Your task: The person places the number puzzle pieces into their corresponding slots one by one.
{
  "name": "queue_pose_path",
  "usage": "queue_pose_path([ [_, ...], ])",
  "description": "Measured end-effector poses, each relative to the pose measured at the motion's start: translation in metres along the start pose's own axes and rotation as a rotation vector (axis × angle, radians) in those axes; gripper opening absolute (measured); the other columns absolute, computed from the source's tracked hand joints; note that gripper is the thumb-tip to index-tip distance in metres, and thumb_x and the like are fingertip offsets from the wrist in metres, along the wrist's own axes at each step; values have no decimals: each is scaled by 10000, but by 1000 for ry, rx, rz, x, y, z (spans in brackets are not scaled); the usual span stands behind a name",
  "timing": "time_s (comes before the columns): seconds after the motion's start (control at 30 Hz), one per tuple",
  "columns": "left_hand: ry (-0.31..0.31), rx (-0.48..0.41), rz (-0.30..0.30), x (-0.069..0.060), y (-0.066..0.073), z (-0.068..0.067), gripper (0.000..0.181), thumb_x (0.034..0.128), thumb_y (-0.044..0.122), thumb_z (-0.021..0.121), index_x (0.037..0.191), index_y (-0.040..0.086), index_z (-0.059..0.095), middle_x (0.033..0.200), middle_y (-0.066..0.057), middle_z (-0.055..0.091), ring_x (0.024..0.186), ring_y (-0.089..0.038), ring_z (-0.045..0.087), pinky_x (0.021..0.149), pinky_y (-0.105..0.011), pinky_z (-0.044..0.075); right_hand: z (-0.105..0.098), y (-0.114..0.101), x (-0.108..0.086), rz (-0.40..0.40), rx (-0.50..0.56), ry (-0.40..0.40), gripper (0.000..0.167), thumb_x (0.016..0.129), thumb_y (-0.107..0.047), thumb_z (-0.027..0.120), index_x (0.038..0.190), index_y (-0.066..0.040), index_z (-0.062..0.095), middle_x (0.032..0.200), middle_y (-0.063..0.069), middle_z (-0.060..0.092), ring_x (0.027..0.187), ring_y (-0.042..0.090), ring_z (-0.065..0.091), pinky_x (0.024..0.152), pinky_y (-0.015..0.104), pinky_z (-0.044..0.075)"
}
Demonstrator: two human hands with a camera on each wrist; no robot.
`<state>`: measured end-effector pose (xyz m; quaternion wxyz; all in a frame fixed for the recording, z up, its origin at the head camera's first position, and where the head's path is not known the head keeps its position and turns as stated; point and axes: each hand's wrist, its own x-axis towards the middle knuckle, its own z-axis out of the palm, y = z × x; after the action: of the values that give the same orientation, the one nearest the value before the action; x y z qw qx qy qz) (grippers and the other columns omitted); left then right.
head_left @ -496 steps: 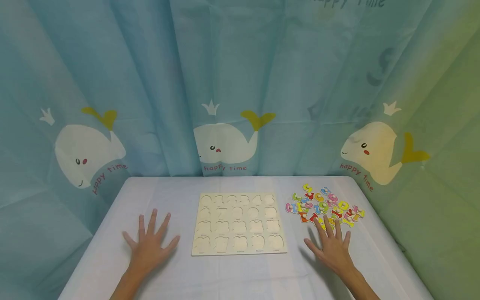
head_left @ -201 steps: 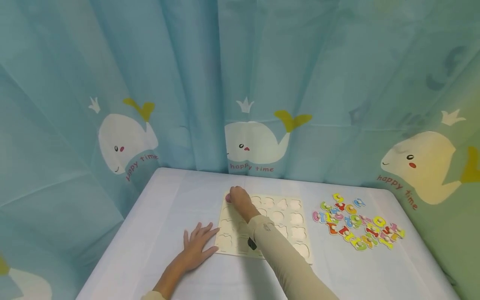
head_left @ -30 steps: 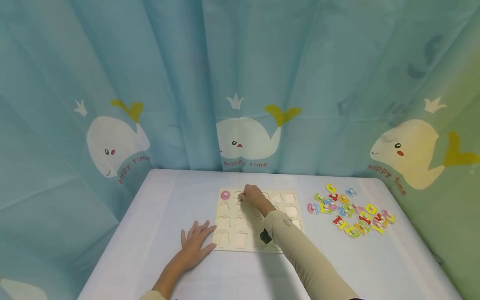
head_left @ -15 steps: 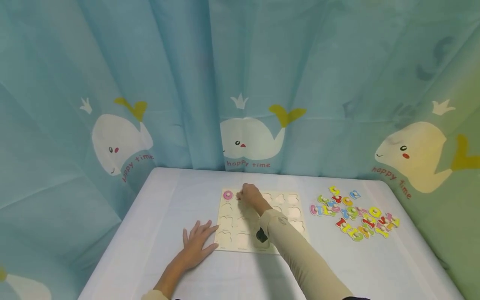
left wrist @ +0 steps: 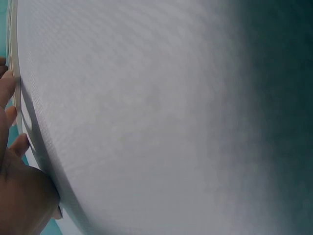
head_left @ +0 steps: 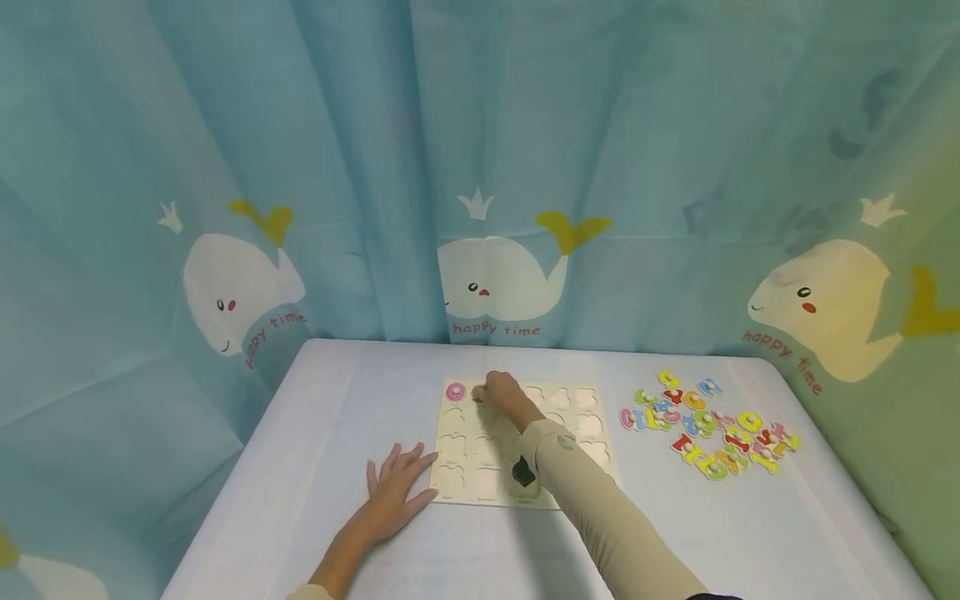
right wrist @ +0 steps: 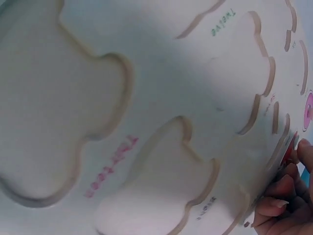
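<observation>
A pale wooden puzzle board (head_left: 468, 450) with number-shaped recesses lies flat on the table. In its upper left recess sits a pink zero piece (head_left: 456, 392) with a knob. Just right of it, my right hand (head_left: 506, 396) reaches over the top row, fingertips pinching a small red puzzle piece (right wrist: 289, 148) low against the board; its number is mostly hidden by the fingers. My left hand (head_left: 392, 487) rests on the table, fingers spread, with fingertips at the board's left edge. The left wrist view catches part of that hand (left wrist: 24, 196) beside the board's side.
Several colourful knobbed number pieces (head_left: 747, 421) lie in a loose, partly overlapping cluster right of the board. A white cloth (head_left: 337, 392) covers the table. Blue curtains (head_left: 360, 167) with whale prints hang behind it. A black device (head_left: 522, 473) sits under the right wrist.
Since 6.7 s ago, the right hand let go of the pink zero in its recess, and an orange-red piece left the cluster. Over the last second the right hand stays almost in place.
</observation>
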<state>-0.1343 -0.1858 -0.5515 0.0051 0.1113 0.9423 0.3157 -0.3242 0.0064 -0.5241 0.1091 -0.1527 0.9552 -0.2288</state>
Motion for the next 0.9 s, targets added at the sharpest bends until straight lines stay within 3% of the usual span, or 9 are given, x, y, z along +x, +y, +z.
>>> queue_pose_path([
  [0.13,0,-4,1,-1,1,0,500,911,341,601,1359,145,494,1439,-173,377,1348,-482,145,965,-724,-65,-2,3,-5,-46,-10,25,414,895,-194,601,532,-83,437,501,-29,325,502,121,306,491,243,288],
  [0.23,-4,-9,2,-2,2,-1,503,913,335,598,1364,142,486,1442,-172,371,1349,-480,139,970,-715,-73,-7,4,-11,-57,17,37,409,919,-215,595,551,-50,526,495,-30,363,487,118,313,476,244,288],
  [0.37,-10,-15,-4,-1,3,-2,507,913,345,597,1366,147,484,1444,-165,371,1353,-474,132,973,-711,-81,-16,8,-18,-19,33,55,342,942,-268,581,710,-23,637,571,-1,492,515,134,399,487,265,340],
  [0.5,-13,-9,-16,-1,3,-2,509,909,363,596,1366,165,487,1448,-155,371,1357,-465,131,979,-705,-79,-18,21,-20,25,4,94,303,955,-304,557,829,-43,646,677,11,574,570,150,487,511,296,411],
  [0.73,-16,-8,-19,0,3,-2,511,907,358,601,1367,164,489,1447,-159,373,1358,-466,126,981,-699,-86,-21,50,-24,-38,19,236,217,940,-234,577,922,-29,644,807,45,591,691,181,560,600,334,488],
  [0.9,-17,-2,-23,-2,4,-3,514,900,348,614,1364,163,494,1447,-161,374,1354,-473,130,979,-705,-73,-29,66,-30,-43,-19,282,212,941,-222,565,999,-31,636,876,71,568,770,214,558,666,363,492],
])
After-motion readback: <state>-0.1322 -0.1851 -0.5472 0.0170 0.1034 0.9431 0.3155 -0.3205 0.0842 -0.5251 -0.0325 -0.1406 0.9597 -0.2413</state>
